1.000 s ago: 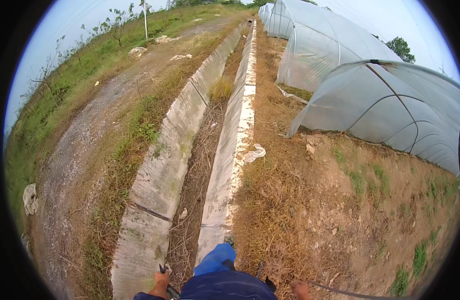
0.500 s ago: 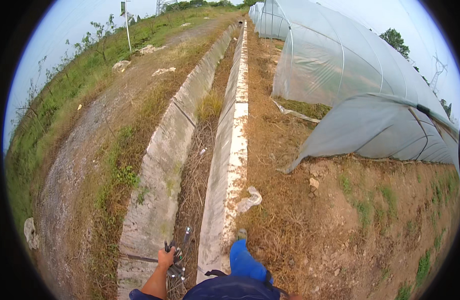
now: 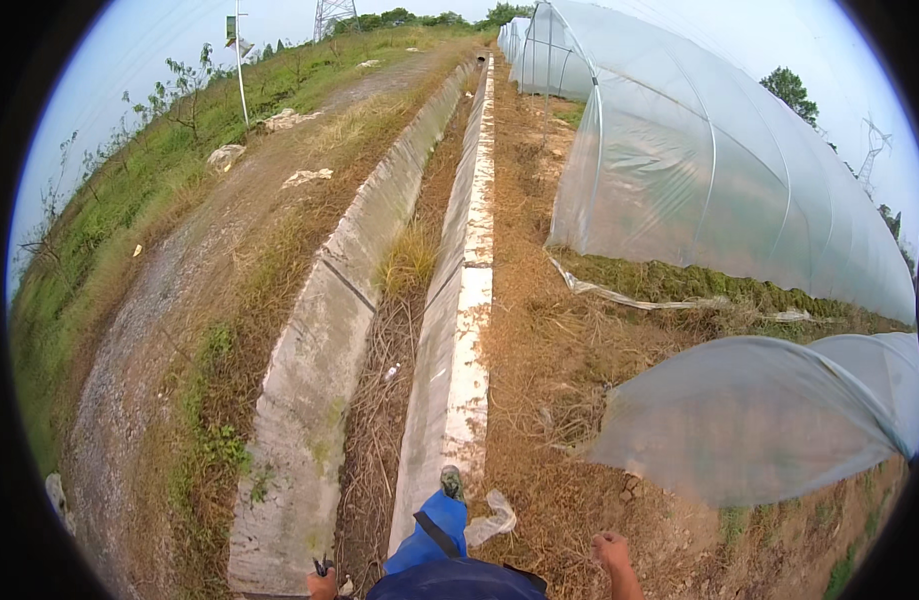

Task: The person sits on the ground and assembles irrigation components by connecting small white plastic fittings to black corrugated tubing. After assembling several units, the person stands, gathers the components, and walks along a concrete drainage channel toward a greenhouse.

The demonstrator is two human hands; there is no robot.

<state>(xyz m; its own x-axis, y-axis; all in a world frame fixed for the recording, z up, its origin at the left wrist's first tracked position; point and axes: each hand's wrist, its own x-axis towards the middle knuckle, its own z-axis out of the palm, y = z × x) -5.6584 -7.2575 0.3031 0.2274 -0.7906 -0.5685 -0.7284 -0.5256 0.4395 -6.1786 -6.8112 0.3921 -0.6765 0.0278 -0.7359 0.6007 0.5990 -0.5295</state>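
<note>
My left hand [image 3: 322, 584] shows only at the bottom edge, above the dry ditch [image 3: 379, 400]. It is closed around a small dark tool [image 3: 321, 567], of which just the tip sticks up. My right hand [image 3: 611, 550] hangs over the dry grass to the right, with its fingers curled and nothing in it. Between the hands, my blue trouser leg [image 3: 434, 525] reaches forward. Its shoe [image 3: 450, 483] stands on the top of the ditch's right concrete wall [image 3: 464, 300].
The left concrete wall [image 3: 309, 380] borders a gravel track [image 3: 149, 330] and a grassy bank. A crumpled white plastic scrap [image 3: 494, 515] lies beside the shoe. Plastic-covered greenhouse tunnels stand to the right, one far [image 3: 719, 170] and one near [image 3: 759, 415]. A pole [image 3: 241, 60] rises at the back left.
The view has advanced along the ditch wall, and the near tunnel end is now beside me. My right hand has come into view. My left hand with the tool has sunk to the bottom edge.
</note>
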